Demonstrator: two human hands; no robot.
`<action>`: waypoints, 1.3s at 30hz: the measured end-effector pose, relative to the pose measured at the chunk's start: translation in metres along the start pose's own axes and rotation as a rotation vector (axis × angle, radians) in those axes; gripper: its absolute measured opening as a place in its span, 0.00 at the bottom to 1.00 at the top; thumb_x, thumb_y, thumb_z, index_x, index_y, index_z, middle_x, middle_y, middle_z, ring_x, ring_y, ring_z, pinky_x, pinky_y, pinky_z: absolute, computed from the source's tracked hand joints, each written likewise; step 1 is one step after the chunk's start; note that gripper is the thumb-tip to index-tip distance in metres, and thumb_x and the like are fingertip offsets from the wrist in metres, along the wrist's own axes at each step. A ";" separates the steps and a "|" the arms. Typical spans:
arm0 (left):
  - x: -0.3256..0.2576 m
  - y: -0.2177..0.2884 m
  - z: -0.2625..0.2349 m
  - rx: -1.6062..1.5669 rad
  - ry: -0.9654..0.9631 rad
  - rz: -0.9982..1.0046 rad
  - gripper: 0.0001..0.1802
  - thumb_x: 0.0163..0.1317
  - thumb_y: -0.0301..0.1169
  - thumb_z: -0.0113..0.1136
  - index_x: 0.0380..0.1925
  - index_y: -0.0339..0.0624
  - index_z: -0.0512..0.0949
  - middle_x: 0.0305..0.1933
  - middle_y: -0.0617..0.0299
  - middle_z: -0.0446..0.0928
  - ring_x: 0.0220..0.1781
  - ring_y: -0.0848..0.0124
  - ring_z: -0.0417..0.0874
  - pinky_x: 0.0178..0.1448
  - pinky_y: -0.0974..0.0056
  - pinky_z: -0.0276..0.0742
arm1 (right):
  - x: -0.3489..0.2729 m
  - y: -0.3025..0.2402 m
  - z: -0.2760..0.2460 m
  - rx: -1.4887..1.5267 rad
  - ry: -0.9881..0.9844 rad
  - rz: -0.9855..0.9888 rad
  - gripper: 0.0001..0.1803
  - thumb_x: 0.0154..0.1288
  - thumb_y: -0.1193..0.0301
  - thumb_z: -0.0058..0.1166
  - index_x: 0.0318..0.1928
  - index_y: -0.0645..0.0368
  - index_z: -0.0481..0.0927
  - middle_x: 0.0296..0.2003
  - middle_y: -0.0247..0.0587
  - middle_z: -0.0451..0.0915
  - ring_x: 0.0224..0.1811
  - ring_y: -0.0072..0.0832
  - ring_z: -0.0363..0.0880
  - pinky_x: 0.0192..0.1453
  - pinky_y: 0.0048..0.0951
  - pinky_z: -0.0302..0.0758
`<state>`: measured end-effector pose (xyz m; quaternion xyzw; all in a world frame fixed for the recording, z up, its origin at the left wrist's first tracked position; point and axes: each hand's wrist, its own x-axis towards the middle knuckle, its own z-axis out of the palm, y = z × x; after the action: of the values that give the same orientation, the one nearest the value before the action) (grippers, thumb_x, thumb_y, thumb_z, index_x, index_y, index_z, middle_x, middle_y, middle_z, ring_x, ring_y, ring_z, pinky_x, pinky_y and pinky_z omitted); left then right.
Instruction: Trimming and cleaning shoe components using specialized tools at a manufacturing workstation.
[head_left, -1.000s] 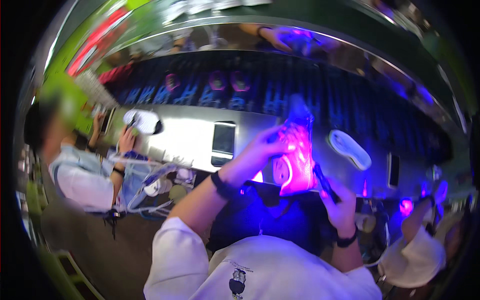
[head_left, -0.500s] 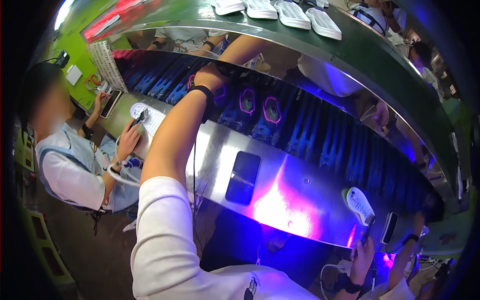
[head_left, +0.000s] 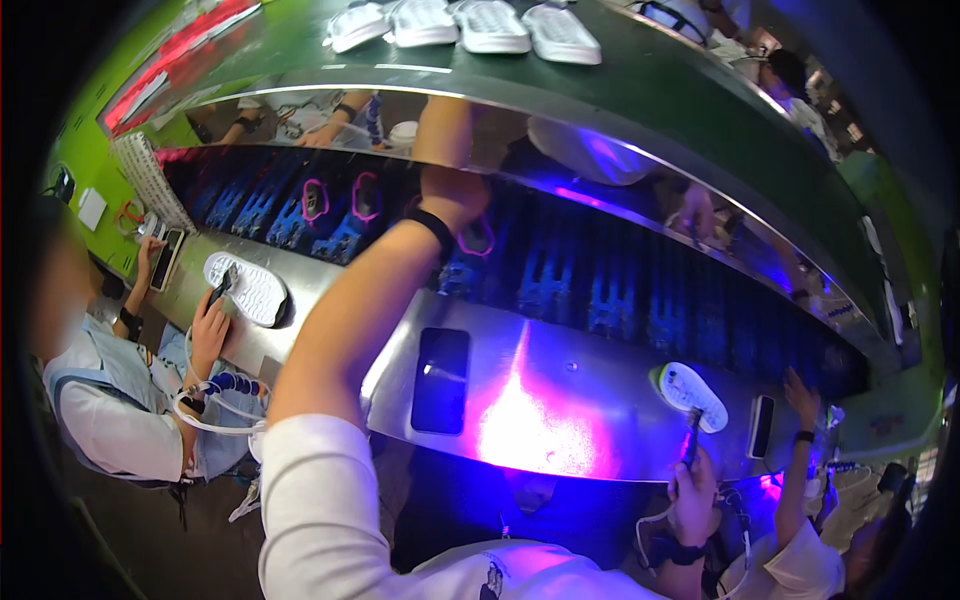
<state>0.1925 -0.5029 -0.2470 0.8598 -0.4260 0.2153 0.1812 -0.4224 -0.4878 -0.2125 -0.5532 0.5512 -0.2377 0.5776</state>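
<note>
My left hand (head_left: 455, 195) reaches over a dark belt of ridged slats (head_left: 640, 270). Its fingers are out of sight behind the hand, so I cannot tell their grip. Just right of it lies a dark oval piece with a pink rim (head_left: 476, 236); two similar pieces sit to its left, one a pink-rimmed piece (head_left: 365, 196). My right hand (head_left: 692, 492) is closed around a slim black pen-like tool (head_left: 691, 440). The tool's tip meets the lower end of a white shoe sole (head_left: 683, 385) with a yellow-green edge, lying on the metal table.
A black phone-like slab (head_left: 440, 380) lies on the metal table (head_left: 395, 395). Several white soles (head_left: 490, 28) rest on the green upper shelf. At left, a co-worker's hand (head_left: 208, 325) works a brush over another sole (head_left: 245, 290). Another person's hand (head_left: 800, 398) is at right.
My left hand has moved right along the belt, past the pink-rimmed pieces at left. The whole view has shifted, moving the scene leftward. My right hand keeps the tool at the sole.
</note>
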 end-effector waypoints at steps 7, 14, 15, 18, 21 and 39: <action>-0.022 0.036 -0.019 0.021 -0.571 -0.320 0.14 0.57 0.36 0.65 0.40 0.42 0.86 0.46 0.50 0.86 0.48 0.54 0.88 0.49 0.52 0.85 | -0.029 -0.016 -0.008 -0.107 -0.073 -0.166 0.23 0.70 0.79 0.53 0.65 0.63 0.71 0.38 0.34 0.83 0.26 0.15 0.72 0.30 0.18 0.71; -0.155 0.097 -0.134 -1.698 -0.515 -0.628 0.25 0.64 0.44 0.66 0.50 0.35 0.77 0.45 0.54 0.84 0.44 0.58 0.87 0.51 0.53 0.85 | -0.053 0.023 -0.035 0.009 -0.141 -0.222 0.23 0.68 0.80 0.57 0.63 0.67 0.74 0.48 0.42 0.83 0.46 0.22 0.81 0.52 0.24 0.78; -0.170 0.123 -0.165 -1.995 -0.642 -0.734 0.24 0.65 0.43 0.65 0.52 0.35 0.76 0.46 0.55 0.83 0.46 0.60 0.87 0.52 0.56 0.84 | -0.053 0.025 -0.033 0.035 -0.150 -0.217 0.23 0.68 0.80 0.57 0.63 0.67 0.74 0.48 0.42 0.83 0.46 0.22 0.81 0.52 0.24 0.78; -0.207 0.154 -0.173 -1.873 -0.663 -0.914 0.23 0.66 0.41 0.64 0.54 0.36 0.76 0.48 0.55 0.83 0.49 0.65 0.86 0.53 0.60 0.83 | -0.049 0.016 -0.031 -0.131 -0.133 -0.399 0.25 0.68 0.80 0.58 0.65 0.68 0.73 0.54 0.44 0.82 0.54 0.25 0.80 0.60 0.28 0.76; -0.221 0.194 -0.190 -1.417 -0.573 -0.568 0.30 0.55 0.32 0.76 0.55 0.37 0.74 0.49 0.58 0.82 0.50 0.69 0.84 0.55 0.61 0.81 | -0.035 0.019 -0.027 0.040 -0.188 -0.290 0.24 0.68 0.78 0.59 0.64 0.66 0.75 0.54 0.46 0.83 0.54 0.25 0.81 0.60 0.29 0.75; -0.389 0.211 -0.248 -0.547 -0.314 0.359 0.40 0.54 0.43 0.72 0.62 0.32 0.68 0.65 0.42 0.71 0.70 0.44 0.71 0.76 0.36 0.56 | -0.032 0.015 0.040 -0.338 -0.370 -0.475 0.21 0.69 0.74 0.59 0.62 0.61 0.79 0.48 0.46 0.86 0.47 0.29 0.84 0.55 0.31 0.78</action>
<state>-0.2436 -0.2459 -0.2159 0.7136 -0.6347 -0.0129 0.2962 -0.4006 -0.4400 -0.2225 -0.7879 0.3243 -0.1665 0.4963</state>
